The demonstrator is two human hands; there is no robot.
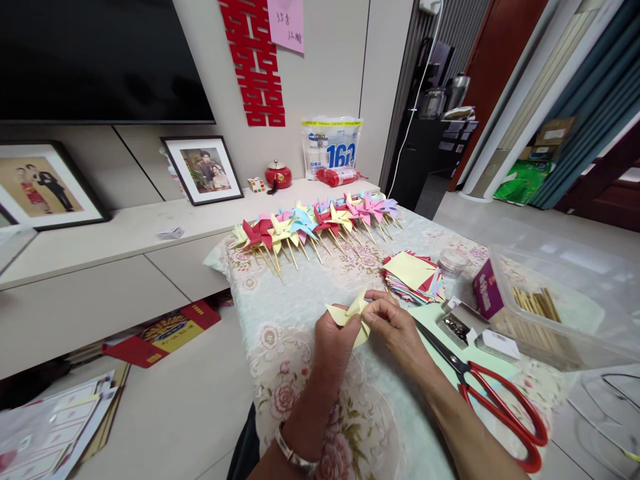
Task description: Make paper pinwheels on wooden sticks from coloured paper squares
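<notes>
One pale-yellow paper pinwheel [357, 304], I judge part-folded, is above the middle of the floral-clothed table [280, 303], pinched by the left hand [333, 333]; the right hand's [393, 323] fingertips close on its centre. Along the far edge, well over ten multicoloured stick-mounted paper pinwheels [303, 223] look done; overlap prevents an exact count. Left: one stack of coloured paper squares [410, 269]. Toward the right edge: one pair of red-handled black scissors [463, 369], two small white cardboard boxes [499, 345].

Left hand [334, 339], right hand [397, 327] close together, fingers [382, 309] curled
</notes>
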